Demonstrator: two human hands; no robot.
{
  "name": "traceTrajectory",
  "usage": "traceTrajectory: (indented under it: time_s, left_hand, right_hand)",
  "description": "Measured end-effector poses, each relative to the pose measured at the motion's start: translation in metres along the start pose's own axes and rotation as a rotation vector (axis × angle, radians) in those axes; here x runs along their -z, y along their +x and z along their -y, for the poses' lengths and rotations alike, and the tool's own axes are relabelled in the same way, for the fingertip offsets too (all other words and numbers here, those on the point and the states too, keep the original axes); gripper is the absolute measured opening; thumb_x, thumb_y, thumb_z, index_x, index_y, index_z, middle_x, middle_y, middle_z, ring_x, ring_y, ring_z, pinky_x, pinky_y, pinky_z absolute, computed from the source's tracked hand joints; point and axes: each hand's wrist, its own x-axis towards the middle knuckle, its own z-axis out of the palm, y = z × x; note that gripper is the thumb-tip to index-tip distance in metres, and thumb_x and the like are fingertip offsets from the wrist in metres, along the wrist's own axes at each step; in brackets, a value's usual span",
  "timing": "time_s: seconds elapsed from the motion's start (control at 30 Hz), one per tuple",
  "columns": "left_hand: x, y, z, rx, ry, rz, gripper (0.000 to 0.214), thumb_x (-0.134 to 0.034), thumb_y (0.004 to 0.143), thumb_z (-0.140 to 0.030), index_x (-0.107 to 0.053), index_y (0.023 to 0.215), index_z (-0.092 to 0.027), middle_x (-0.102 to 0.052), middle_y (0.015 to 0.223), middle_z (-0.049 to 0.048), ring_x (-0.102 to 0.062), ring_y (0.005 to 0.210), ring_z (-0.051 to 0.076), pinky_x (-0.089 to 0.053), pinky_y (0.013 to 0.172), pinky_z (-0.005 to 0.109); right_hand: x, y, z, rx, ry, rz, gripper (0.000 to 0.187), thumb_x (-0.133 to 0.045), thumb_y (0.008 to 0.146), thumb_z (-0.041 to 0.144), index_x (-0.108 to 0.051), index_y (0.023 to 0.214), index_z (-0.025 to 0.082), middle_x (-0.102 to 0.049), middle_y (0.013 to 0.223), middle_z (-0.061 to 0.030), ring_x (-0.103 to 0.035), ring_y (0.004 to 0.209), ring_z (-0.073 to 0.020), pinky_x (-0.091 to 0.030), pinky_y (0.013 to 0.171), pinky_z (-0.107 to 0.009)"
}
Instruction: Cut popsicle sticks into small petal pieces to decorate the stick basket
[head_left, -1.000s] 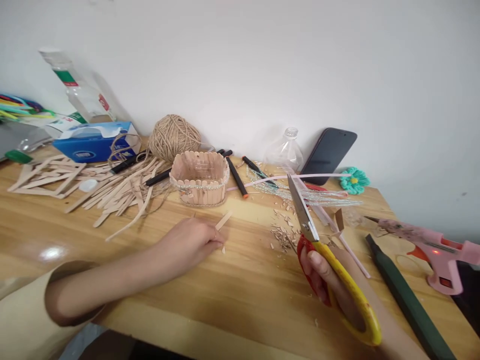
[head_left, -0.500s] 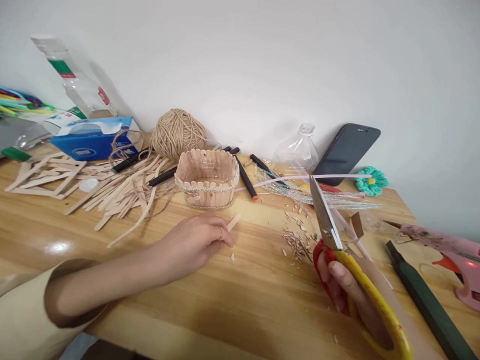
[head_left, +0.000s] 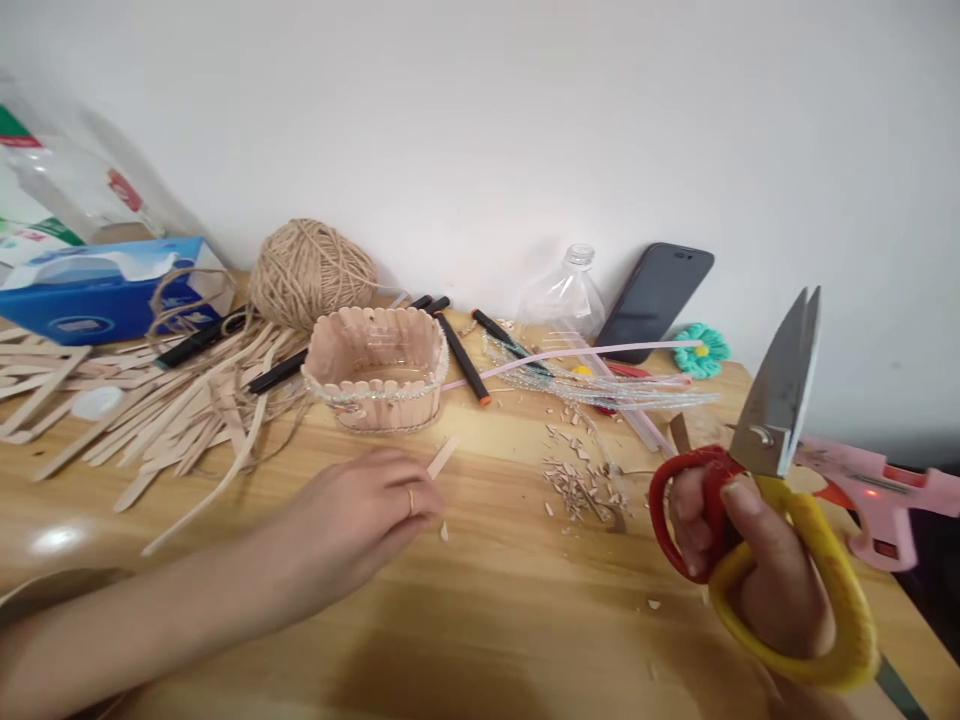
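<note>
At the lower right of the frame, red-and-yellow scissors [head_left: 780,400] are gripped by the right hand [head_left: 757,570], the blades closed and pointed upward above the table [head_left: 487,620]. Left of centre, the left hand [head_left: 352,510] is laid on the table, its fingers narrowly pinched on the end of a short wooden stick [head_left: 442,456]. Just behind the stick a stick-built basket [head_left: 375,370] is seen. Wood chips [head_left: 577,485] are scattered between the hands.

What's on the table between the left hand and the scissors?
In the head view, a scatter of wood chips lies on the table between the left hand and the scissors; the rest is bare wood.
</note>
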Motion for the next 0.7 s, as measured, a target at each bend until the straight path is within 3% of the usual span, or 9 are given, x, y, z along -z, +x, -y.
traceTrajectory:
  time_s: [0.13,0.33,0.57,0.7]
  left_hand:
    - [-0.003,0.003,-0.001,-0.033,0.021,0.067,0.023,-0.041,0.090,-0.019,-0.064,0.086,-0.019,-0.067,0.081,0.0029,-0.059,0.078,0.017,-0.046,0.070,0.027]
    - [-0.007,0.009,-0.003,0.010,0.072,0.188,0.020,-0.044,0.089,-0.019,-0.063,0.085,-0.021,-0.065,0.081,0.0020,-0.058,0.080,0.018,-0.045,0.069,0.026]
    - [-0.023,0.022,-0.008,0.017,0.108,0.143,0.023,-0.044,0.087,-0.017,-0.062,0.074,-0.020,-0.065,0.074,0.0011,-0.058,0.075,0.017,-0.045,0.074,0.029]
    - [-0.021,0.034,-0.014,-0.017,0.151,0.180,0.021,-0.048,0.086,-0.022,-0.065,0.073,-0.021,-0.068,0.073,0.0002,-0.060,0.075,0.018,-0.047,0.071,0.029]
  right_hand:
    - [0.001,0.001,0.005,-0.017,0.150,-0.106,0.039,-0.060,0.074,0.055,-0.055,0.055,0.022,-0.045,0.038,0.0034,-0.039,0.031,-0.0109,-0.026,0.031,-0.025]
    - [0.004,-0.001,0.005,0.012,0.209,-0.111,0.037,-0.060,0.078,0.050,-0.054,0.055,0.022,-0.046,0.037,0.0037,-0.039,0.034,-0.0105,-0.025,0.035,-0.025]
    - [0.007,-0.004,0.004,-0.001,0.181,-0.099,0.036,-0.056,0.080,0.051,-0.053,0.057,0.022,-0.045,0.038,0.0045,-0.037,0.034,-0.0110,-0.024,0.034,-0.025]
    - [0.008,-0.004,0.005,0.015,0.192,-0.103,0.036,-0.056,0.080,0.049,-0.051,0.057,0.021,-0.043,0.040,0.0049,-0.036,0.036,-0.0102,-0.024,0.036,-0.025]
